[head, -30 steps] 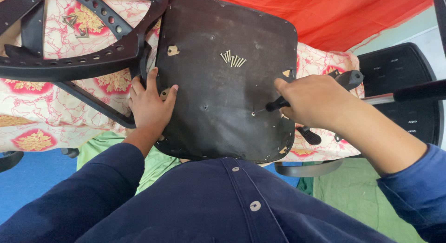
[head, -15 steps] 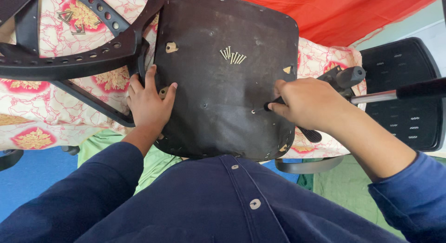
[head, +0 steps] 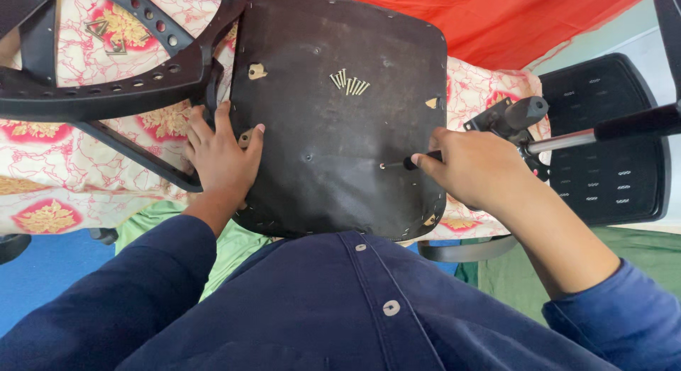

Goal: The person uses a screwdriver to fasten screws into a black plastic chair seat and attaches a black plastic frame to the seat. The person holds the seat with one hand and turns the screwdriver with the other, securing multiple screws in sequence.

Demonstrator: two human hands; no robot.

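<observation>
— Now, what lies under my hands?

— My patterned cloth (head: 64, 194), then the dark seat board (head: 340, 137) flat across it, a black chair frame (head: 106, 87) crowding its left edge.

— And the hands?

— My left hand (head: 221, 158) lies spread on the board; my right hand (head: 472, 169) grips a screwdriver (head: 411, 162), loose screws (head: 349, 82) near the top.

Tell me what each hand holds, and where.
Right hand grips a screwdriver by its handle. Left hand holds nothing; it presses flat on the dark seat panel's left edge.

Single head-worn view
It looks steeply down, close over the dark seat panel (head: 340, 123) at chest height.
</observation>
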